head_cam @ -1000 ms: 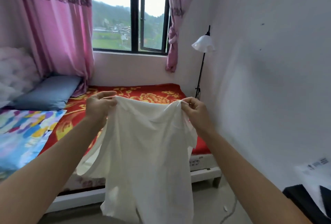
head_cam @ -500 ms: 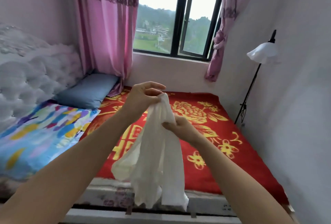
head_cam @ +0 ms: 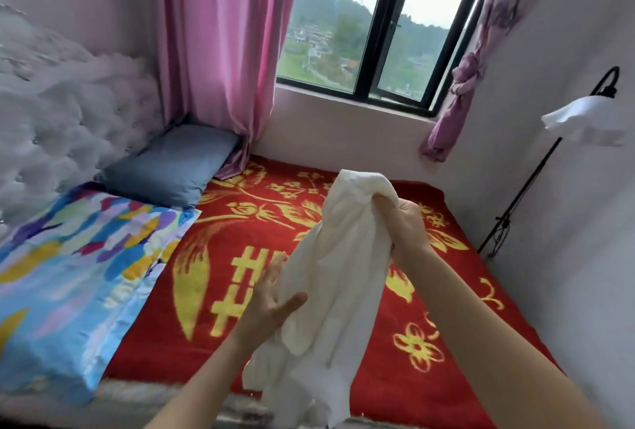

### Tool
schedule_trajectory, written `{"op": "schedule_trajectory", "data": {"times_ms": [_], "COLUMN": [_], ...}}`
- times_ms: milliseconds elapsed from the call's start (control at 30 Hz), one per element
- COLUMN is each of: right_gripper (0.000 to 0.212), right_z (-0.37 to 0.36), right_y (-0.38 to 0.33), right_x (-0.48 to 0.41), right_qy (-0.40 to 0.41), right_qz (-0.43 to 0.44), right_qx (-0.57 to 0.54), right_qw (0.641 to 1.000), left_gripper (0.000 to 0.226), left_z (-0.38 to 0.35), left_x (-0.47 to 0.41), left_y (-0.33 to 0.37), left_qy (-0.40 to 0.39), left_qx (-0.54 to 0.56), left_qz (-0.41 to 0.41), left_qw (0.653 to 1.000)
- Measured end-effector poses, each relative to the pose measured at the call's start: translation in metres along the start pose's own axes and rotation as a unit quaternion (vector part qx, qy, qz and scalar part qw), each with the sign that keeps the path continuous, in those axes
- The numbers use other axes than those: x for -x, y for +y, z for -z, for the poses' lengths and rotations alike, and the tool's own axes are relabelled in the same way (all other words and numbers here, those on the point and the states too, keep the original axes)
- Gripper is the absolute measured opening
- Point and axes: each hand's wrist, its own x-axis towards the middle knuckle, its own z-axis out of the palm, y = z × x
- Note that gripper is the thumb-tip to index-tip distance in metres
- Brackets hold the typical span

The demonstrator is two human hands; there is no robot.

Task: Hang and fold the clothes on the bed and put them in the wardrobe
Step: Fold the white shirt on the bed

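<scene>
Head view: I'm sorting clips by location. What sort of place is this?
Likely a home bedroom: a tufted headboard, a grey-blue pillow beside it, a red floral blanket spread flat, and a floor lamp.

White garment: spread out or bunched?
Bunched. The white garment hangs gathered, gripped by the right hand; the left hand touches its side, fingers straight.

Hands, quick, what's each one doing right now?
Left hand: open, fingers straight against the white garment.
Right hand: closed, gripping the garment's top.

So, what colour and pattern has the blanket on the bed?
The plush bed blanket is red with yellow flowers and leaves; head view.
</scene>
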Motion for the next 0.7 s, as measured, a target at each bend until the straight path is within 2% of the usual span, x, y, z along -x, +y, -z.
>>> {"op": "schedule_trajectory", "data": {"times_ms": [67,167,267,367,467,500,533,600,633,700], "right_gripper": [0.036,0.032,0.035,0.039,0.036,0.036,0.036,0.036,0.037,0.035], "right_z": [-0.007,-0.012,-0.011,-0.003,0.016,0.023,0.033,0.052,0.061,0.081], "right_y": [0.003,0.005,0.002,-0.005,-0.009,-0.008,-0.007,-0.002,0.002,0.013], "right_x": [-0.01,-0.024,-0.035,-0.046,-0.064,-0.071,-0.079,-0.091,-0.097,-0.106], "right_qy": [0.007,0.016,0.013,0.019,0.056,0.07,0.082,0.101,0.113,0.131], "right_qz": [0.006,0.001,-0.003,-0.006,-0.02,-0.023,-0.018,-0.014,-0.02,-0.049], "right_qx": [0.013,0.011,0.002,-0.021,-0.028,-0.017,-0.002,0.018,0.018,0.015], "right_qw": [1.0,1.0,1.0,1.0,0.998,0.997,0.997,0.995,0.993,0.99], "left_gripper": [0.132,0.128,0.117,0.101,0.053,0.03,0.022,0.03,0.027,0.022], "left_z": [-0.006,-0.017,-0.024,-0.026,-0.027,-0.024,-0.021,-0.005,0.005,0.027], "left_x": [-0.002,-0.012,-0.028,-0.038,-0.049,-0.052,-0.059,-0.07,-0.079,-0.098], "left_y": [-0.019,-0.042,-0.055,-0.056,-0.05,-0.045,-0.041,-0.032,-0.024,-0.002], "left_qy": [0.006,0.013,0.002,-0.027,0.005,0.032,0.068,0.15,0.174,0.158], "left_qx": [-0.103,-0.272,-0.298,-0.219,-0.138,-0.11,-0.062,0.058,0.114,0.199], "left_qz": [0.001,0.009,0.003,0.003,-0.059,-0.071,-0.069,-0.02,0.006,0.044], "left_qw": [0.995,0.962,0.955,0.975,0.989,0.991,0.993,0.987,0.978,0.966]}}
